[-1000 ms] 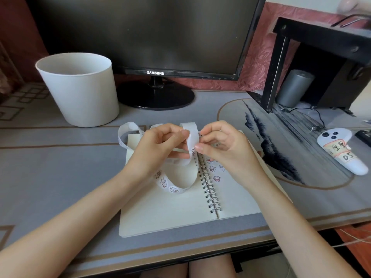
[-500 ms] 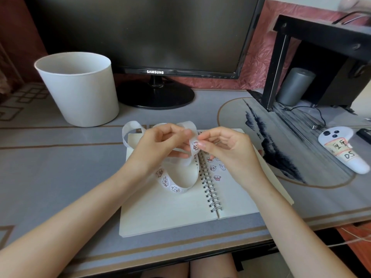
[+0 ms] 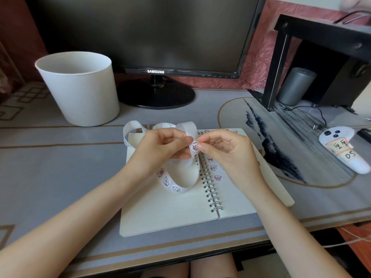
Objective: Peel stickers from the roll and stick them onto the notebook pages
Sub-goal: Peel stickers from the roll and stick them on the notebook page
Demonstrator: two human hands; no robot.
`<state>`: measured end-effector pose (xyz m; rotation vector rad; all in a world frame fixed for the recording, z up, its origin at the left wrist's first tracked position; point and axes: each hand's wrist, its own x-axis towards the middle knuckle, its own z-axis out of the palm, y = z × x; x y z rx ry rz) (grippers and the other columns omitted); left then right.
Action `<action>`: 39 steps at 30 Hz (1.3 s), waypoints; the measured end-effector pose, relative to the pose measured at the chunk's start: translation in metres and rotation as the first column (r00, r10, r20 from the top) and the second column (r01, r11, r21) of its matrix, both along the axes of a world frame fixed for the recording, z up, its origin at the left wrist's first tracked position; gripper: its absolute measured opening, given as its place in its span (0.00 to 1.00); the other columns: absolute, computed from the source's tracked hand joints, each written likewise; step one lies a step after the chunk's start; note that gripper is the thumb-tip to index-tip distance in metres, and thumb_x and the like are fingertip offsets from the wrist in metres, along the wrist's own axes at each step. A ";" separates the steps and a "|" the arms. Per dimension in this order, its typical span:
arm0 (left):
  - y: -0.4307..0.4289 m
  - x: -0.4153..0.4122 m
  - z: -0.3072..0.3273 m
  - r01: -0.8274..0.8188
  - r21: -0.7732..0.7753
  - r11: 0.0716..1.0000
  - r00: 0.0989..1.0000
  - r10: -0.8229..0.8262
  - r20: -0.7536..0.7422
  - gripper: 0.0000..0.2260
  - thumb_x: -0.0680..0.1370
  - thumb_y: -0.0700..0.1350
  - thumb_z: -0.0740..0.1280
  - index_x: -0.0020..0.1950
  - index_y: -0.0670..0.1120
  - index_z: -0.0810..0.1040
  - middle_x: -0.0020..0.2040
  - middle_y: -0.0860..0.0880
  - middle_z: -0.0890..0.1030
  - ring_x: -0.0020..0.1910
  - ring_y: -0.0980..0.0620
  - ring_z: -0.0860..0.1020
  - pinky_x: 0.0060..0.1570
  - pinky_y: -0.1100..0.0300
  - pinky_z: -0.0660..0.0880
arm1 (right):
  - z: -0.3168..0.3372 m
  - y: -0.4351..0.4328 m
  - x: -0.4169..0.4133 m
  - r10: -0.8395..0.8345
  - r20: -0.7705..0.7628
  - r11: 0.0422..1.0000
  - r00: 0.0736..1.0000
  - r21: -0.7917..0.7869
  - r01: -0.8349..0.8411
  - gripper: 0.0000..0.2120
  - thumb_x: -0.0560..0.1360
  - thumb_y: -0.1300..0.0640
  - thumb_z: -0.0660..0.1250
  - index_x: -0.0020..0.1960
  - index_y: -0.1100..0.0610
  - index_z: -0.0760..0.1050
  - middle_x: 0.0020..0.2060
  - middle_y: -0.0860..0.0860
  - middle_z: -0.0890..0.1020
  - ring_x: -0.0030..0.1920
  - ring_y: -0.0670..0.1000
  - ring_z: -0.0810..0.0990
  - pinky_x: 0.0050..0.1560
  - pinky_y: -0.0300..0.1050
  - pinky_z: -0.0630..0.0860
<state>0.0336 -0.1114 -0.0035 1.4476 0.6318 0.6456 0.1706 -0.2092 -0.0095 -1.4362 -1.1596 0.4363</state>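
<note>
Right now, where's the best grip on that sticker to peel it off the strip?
Probably its right edge, pinched from the right by the right hand. The sticker faces up on the sticker strip, which the left hand bends over its fingertips; that curve should lift the edge.

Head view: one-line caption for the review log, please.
Left hand holds the sticker strip while right hand pinches a sticker above the open notebook.

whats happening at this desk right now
A person is peeling a sticker off a long white sticker strip. The left hand holds the strip up while the right hand pinches the sticker. Below lies an open spiral notebook, its right page already carrying several stickers.
</note>
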 end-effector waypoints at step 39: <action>-0.001 0.002 0.002 -0.066 -0.057 0.996 0.997 0.063 -0.044 0.06 0.75 0.39 0.69 0.42 0.37 0.79 0.33 0.44 0.81 0.31 0.54 0.81 0.38 0.65 0.80 | 0.004 -0.051 0.035 -0.138 -0.047 0.861 0.989 -0.499 0.096 0.02 0.69 0.62 0.74 0.40 0.60 0.81 0.34 0.52 0.84 0.29 0.42 0.74 0.30 0.30 0.70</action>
